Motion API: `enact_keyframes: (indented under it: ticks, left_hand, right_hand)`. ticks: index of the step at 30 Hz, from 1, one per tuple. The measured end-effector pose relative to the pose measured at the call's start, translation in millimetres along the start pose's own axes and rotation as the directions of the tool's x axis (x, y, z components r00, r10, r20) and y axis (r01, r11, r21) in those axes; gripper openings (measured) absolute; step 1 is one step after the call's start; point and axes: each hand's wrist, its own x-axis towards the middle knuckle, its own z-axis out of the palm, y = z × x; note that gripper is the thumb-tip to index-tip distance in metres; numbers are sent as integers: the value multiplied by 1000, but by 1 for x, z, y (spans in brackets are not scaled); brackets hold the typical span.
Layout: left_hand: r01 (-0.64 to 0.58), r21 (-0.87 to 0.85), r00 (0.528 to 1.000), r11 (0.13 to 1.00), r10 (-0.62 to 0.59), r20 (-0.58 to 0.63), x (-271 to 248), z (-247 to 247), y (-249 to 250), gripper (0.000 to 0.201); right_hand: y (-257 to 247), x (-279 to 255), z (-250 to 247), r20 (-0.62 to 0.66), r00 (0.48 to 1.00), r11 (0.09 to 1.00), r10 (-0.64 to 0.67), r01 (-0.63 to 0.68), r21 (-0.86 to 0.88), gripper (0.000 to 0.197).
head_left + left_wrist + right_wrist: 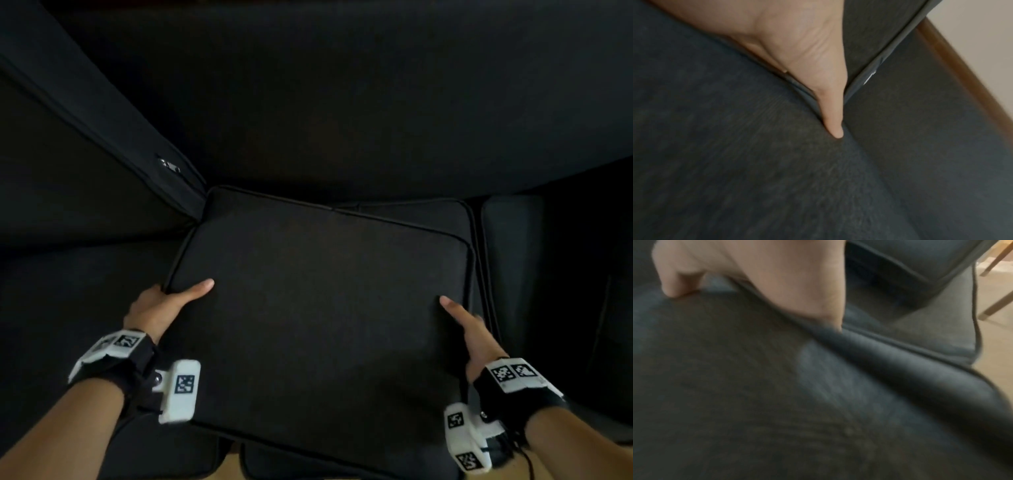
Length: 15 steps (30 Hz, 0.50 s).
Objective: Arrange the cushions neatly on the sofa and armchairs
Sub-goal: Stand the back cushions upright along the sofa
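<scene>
Dark fabric cushion (322, 308) flat over sofa (342, 102) seat, near front edge. Left hand (161, 308) grip clamps cushion's left edge, thumb on top; right hand (476, 339) grip clamps right edge likewise. Zipper pull (169, 165) on upright cushion (85, 102) beyond, left.

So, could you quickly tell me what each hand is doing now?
Left hand: gripping the dark cushion's left edge.
Right hand: gripping its right edge.

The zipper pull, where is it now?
In the head view, the zipper pull sits upper left, on the tilted cushion beyond the left hand.
</scene>
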Motion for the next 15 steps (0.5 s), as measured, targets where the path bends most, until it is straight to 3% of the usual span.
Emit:
enact_keyframes:
  ticks: [5, 7, 9, 12, 15]
  left_hand:
    - [-35, -142, 999, 989, 39, 26, -44, 12, 1, 94]
    - [-70, -210, 995, 975, 83, 52, -61, 16, 13, 86]
    - [-127, -272, 988, 954, 147, 53, -79, 15, 30, 87]
    - [-208, -386, 970, 899, 241, 37, -104, 6, 65, 87]
    - [-204, -548, 962, 811, 269, 39, -125, -8, 101, 77]
  right_hand:
    - [-23, -44, -36, -67, 987, 988, -146, 149, 49, 80]
    - [-23, -61, -53, -85, 978, 976, -190, 197, 92, 77]
    - [-29, -76, -68, -86, 966, 959, -242, 252, 133, 58]
    - [-53, -91, -78, -74, 950, 933, -302, 311, 184, 38]
    - [-87, -103, -79, -33, 919, 887, -393, 389, 248, 22]
